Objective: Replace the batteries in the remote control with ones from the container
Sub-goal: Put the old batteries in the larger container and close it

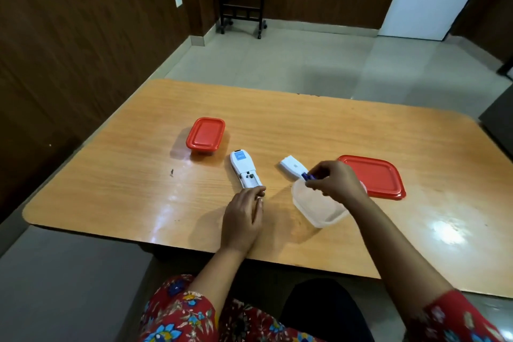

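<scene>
The remote control point(245, 172) lies face down in the middle of the bench point(388, 130) with its battery bay open and apparently empty, and the left hand point(243, 219) rests its loosely curled fingers, holding nothing, against the near end, likely to steady it. The right hand point(334, 182) pinches a small purple battery point(308, 176) between its fingers above the open clear container point(316, 207), whose red lid point(373, 176) lies just behind it. The white battery cover point(293, 166) sits aside, near the container, and a second, closed red-lidded box point(205, 134) stands beyond the remote
</scene>
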